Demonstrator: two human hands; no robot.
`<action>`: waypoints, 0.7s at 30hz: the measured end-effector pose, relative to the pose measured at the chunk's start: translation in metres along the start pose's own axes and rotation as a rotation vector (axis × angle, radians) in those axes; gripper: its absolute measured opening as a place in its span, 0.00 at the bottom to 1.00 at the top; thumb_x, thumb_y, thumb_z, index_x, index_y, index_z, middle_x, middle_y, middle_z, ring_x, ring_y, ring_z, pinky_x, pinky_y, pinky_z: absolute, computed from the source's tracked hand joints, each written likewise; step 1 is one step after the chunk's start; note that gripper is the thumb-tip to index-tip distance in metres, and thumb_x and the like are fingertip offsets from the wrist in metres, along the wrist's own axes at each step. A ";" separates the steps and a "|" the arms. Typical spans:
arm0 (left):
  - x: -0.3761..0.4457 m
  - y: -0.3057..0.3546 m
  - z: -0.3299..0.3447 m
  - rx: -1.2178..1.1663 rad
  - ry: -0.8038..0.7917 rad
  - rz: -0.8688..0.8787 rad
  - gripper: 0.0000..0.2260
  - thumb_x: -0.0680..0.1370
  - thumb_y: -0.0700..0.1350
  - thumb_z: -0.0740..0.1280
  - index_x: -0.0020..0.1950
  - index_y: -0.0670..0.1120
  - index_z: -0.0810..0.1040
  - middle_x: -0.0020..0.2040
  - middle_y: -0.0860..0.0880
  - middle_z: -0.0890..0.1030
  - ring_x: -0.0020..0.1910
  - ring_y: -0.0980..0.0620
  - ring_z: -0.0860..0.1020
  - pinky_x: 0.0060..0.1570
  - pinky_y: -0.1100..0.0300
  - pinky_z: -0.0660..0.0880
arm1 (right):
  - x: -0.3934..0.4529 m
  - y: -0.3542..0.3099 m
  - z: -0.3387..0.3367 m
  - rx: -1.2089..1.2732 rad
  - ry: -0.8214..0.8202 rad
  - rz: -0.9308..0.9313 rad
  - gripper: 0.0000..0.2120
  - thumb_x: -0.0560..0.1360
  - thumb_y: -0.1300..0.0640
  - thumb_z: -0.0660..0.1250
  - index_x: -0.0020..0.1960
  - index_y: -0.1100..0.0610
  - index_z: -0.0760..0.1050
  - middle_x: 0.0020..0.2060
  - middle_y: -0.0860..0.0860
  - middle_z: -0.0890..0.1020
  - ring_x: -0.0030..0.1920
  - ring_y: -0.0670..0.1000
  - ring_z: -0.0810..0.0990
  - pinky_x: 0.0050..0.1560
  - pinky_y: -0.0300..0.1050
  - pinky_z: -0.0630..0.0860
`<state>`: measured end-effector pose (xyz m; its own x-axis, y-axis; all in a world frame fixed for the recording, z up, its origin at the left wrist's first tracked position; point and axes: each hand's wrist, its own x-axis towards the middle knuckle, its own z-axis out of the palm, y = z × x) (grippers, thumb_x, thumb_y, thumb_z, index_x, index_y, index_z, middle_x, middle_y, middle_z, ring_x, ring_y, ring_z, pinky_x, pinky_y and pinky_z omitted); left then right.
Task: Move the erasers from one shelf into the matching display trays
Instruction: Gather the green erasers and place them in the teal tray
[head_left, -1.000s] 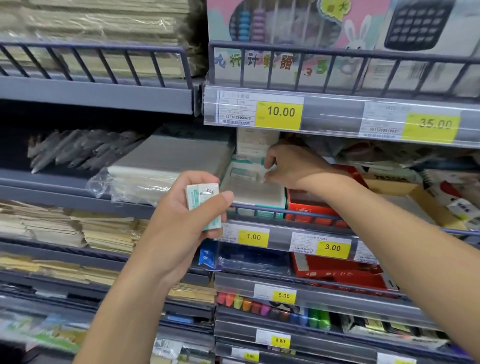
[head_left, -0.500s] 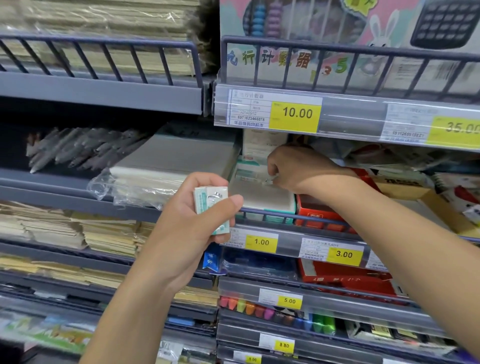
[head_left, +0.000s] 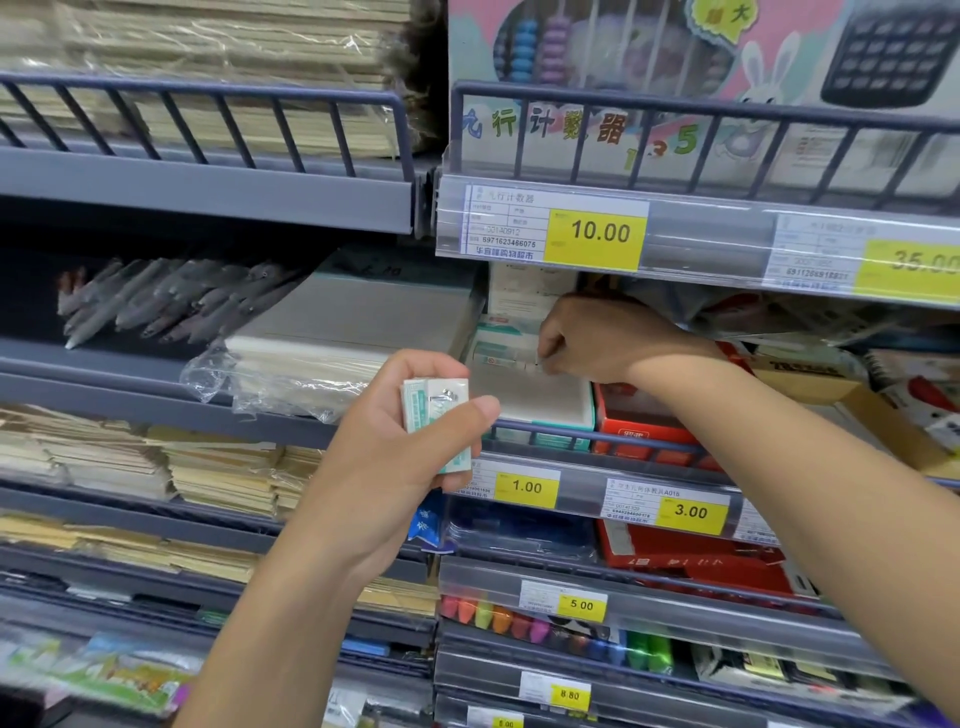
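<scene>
My left hand (head_left: 400, 457) holds a small stack of wrapped white-and-green erasers (head_left: 434, 410) upright in front of the shelf, thumb pressed across them. My right hand (head_left: 597, 338) reaches into the shelf under the 10.00 price tag, fingers curled down over the teal-edged eraser display tray (head_left: 535, 402). More white-and-green erasers (head_left: 501, 353) lie in the tray just left of its fingertips. Whether the right hand pinches one is hidden by its own fingers.
A red box (head_left: 639, 431) sits right of the tray, behind the shelf rail (head_left: 587, 436). A plastic-wrapped stack of paper (head_left: 332, 353) lies to the left, and bagged pens (head_left: 171, 301) further left. The upper shelf edge (head_left: 696, 244) hangs close above my right hand.
The view has shifted slightly left and down. Both hands stay almost where they were; the right hand keeps working at the erasers in the tray.
</scene>
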<state>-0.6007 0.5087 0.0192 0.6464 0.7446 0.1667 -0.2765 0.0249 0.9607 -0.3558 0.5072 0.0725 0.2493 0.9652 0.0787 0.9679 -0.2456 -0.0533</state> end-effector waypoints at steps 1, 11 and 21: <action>0.000 0.000 0.000 0.004 0.000 0.000 0.14 0.66 0.52 0.80 0.49 0.55 0.81 0.41 0.48 0.77 0.37 0.53 0.75 0.32 0.62 0.73 | -0.003 0.001 -0.002 0.026 -0.006 -0.008 0.03 0.74 0.51 0.72 0.46 0.49 0.81 0.49 0.46 0.84 0.49 0.51 0.81 0.50 0.42 0.76; 0.000 -0.002 0.008 0.163 -0.024 0.015 0.17 0.65 0.56 0.80 0.49 0.57 0.79 0.38 0.55 0.82 0.36 0.56 0.80 0.30 0.64 0.73 | -0.086 -0.024 -0.020 0.946 0.021 -0.416 0.09 0.78 0.56 0.71 0.57 0.53 0.83 0.41 0.46 0.85 0.41 0.47 0.82 0.45 0.40 0.80; 0.003 0.000 0.020 0.259 -0.049 0.036 0.23 0.61 0.53 0.83 0.51 0.54 0.78 0.39 0.53 0.83 0.36 0.57 0.80 0.33 0.64 0.76 | -0.092 -0.026 -0.010 1.028 -0.092 -0.409 0.09 0.74 0.59 0.76 0.53 0.56 0.81 0.41 0.51 0.81 0.41 0.51 0.78 0.45 0.46 0.77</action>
<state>-0.5844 0.4982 0.0245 0.6746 0.7086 0.2067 -0.1128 -0.1777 0.9776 -0.4039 0.4236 0.0763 -0.1272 0.9700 0.2071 0.4786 0.2429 -0.8438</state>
